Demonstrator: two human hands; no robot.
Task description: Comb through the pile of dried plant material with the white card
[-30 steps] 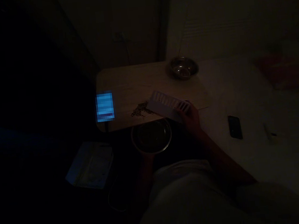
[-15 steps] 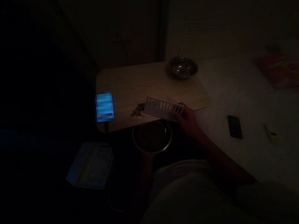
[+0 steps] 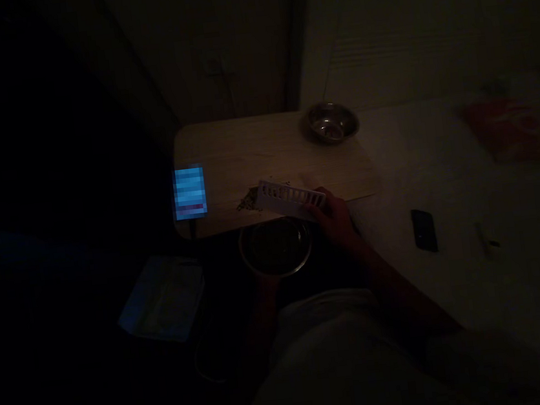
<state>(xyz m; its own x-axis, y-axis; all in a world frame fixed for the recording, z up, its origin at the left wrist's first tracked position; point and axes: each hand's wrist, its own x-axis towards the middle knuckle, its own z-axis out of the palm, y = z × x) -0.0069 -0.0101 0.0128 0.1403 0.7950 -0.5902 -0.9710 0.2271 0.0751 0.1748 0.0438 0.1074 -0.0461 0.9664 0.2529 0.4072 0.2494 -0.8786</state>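
Observation:
My right hand (image 3: 334,216) grips one end of a pale, narrow strip with a row of slots (image 3: 286,198), perhaps plastic. Its far end rests at or just above a small heap of dark, grain-like bits (image 3: 249,200) on the wooden table (image 3: 239,147). Below the table's front edge, my left hand (image 3: 267,285) holds a round metal bowl (image 3: 279,273) from underneath at its near side. The left fingers are mostly hidden in the dark. What lies in that bowl is too dim to make out.
A second metal bowl (image 3: 332,124) stands at the table's back right corner. A lit screen (image 3: 190,193) is at the left edge. A dark phone (image 3: 424,230) lies on the pale surface to the right, near a red packet-like thing (image 3: 515,126). A pale flat package (image 3: 164,299) sits low left.
My right hand and the slotted strip have shifted slightly left, and the strip's tilt has changed a little. The held bowl stays in place. The light looks somewhat different.

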